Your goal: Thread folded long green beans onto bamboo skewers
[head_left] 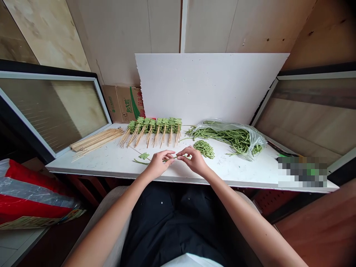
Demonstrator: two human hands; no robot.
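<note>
Over the front edge of the white tabletop, in the narrow space between two bare hands, is a slender, long green bean. The left hand pinches it between thumb and fingers; the right hand pinches it too, fingertips curved down, just beside the left. A thin green stalk lies left of the left hand (whether it belongs to the same bean, I cannot tell).

Just behind that stalk, a small flat row of short, cut green pieces lies near a thin, pale wooden skewer. Behind the right hand sits a loose heap of short, cut green bean lengths.

Farther back, rows of green bean pieces threaded on pale wooden sticks stand side by side, stick ends pointing toward the person. To their left lies a spread stack of bare, straw-coloured wooden skewers; to their right, long uncut green beans spill from a clear, crumpled plastic bag.

Behind everything leans a large white rectangular board, with a brown cardboard box with green and red print at its left edge.
</note>
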